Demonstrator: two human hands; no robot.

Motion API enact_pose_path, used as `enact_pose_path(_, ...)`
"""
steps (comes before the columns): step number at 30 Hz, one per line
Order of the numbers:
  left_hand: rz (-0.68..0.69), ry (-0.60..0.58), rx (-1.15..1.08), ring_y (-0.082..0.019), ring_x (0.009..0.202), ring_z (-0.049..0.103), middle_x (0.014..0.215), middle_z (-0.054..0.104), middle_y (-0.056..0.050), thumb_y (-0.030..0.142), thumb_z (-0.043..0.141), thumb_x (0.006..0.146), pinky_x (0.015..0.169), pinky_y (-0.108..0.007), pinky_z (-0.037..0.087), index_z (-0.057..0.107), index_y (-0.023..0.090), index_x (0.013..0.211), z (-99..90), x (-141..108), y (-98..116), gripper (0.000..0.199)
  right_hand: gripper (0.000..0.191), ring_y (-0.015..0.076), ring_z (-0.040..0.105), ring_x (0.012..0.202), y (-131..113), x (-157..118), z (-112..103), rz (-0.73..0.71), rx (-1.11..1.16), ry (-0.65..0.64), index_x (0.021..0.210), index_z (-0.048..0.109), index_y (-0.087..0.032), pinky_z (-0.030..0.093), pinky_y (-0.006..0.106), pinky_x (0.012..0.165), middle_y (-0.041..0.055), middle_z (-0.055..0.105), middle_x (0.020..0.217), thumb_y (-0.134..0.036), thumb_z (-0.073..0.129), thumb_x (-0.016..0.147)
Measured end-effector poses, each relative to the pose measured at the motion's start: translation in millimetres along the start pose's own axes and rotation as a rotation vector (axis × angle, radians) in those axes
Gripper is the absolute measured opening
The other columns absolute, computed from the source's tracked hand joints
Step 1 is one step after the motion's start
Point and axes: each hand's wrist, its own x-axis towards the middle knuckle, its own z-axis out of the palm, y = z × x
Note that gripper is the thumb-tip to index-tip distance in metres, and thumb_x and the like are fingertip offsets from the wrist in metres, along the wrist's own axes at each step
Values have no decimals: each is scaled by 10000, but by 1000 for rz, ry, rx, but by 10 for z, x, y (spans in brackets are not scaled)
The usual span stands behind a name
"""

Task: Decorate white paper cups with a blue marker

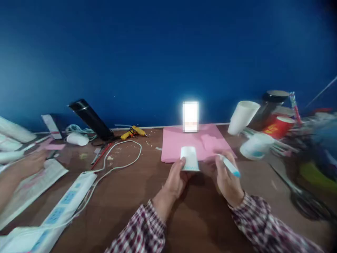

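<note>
Left hand [175, 181] grips white piece [190, 157], blue zigzag along one end; right hand [226, 182] grips white marker [229, 165], blue end. Both over worktop [126, 203], by pink paper [172, 142] near back edge. Red cup [279, 126], toward back right corner: yellow writing, too blurred to read. White cup [242, 117] near it, contents unclear.

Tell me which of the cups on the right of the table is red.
The red cup is the rightmost, with yellow marks; the tall cup and the blue-patched cup are white.
</note>
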Motion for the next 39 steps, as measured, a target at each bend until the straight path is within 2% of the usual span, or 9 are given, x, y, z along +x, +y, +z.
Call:
enact_pose_path(4,-8,4,33,-208,854,662,943,721,-91,361,734,777,811,-350,546,655,110,1047,-23,-11,11,377,349,134,553,589,25,-26,-42,-101,-79,-64,1032,631,-192,479,263,583,-16,580,638,-431,378,1019)
enact_pose_path(7,-20,-27,47,-223,848,663,926,717,-100,378,715,791,806,-380,550,645,112,1058,-26,-18,25,382,335,132,549,600,29,-50,-49,-160,-124,-26,984,665,-186,468,254,566,-1,580,676,-415,421,1006)
enact_pose_path(11,-16,-9,24,-198,804,647,916,708,-84,368,719,791,769,-360,553,649,117,1047,-8,-21,42,366,208,120,558,552,22,-86,-11,-141,-61,15,1006,602,-189,460,223,498,-11,592,674,-365,495,980)
enact_pose_path(18,-42,31,-2,-191,782,636,908,706,-94,469,662,839,730,-336,551,664,102,1049,34,-21,72,423,84,119,590,582,-51,-105,50,-180,-90,-10,930,558,-202,498,214,520,-7,604,723,-285,569,931)
enact_pose_path(22,-29,-7,30,-205,813,650,962,710,-121,455,659,845,768,-346,551,657,89,1081,-16,-19,69,436,54,121,589,623,-54,-115,60,-201,-164,-10,907,574,-205,507,222,571,-4,604,758,-250,604,900)
enact_pose_path(26,-43,-48,29,-219,831,662,974,712,-134,419,653,851,804,-363,545,651,81,1087,-54,-20,70,412,55,123,589,629,-22,-131,72,-191,-190,-32,908,589,-203,505,226,582,1,615,759,-257,585,915)
enact_pose_path(30,-44,-65,34,-221,828,661,945,715,-127,413,651,852,820,-367,532,660,92,1051,-62,-24,78,378,94,118,579,561,-16,-136,100,-174,-93,-48,899,584,-202,483,209,503,-11,615,684,-274,546,946)
enact_pose_path(33,-47,-53,31,-208,807,653,913,715,-114,436,644,853,796,-343,528,667,94,1024,-58,-24,87,383,129,129,613,582,-18,-137,115,-175,-46,-41,897,580,-200,506,215,521,-3,635,681,-293,521,965)
enact_pose_path(39,-48,-53,-11,-219,800,652,892,714,-117,449,537,906,765,-352,530,669,91,1021,-30,-24,112,399,150,126,613,574,-7,-158,109,-159,-41,-31,901,581,-195,508,209,511,2,639,685,-312,517,970)
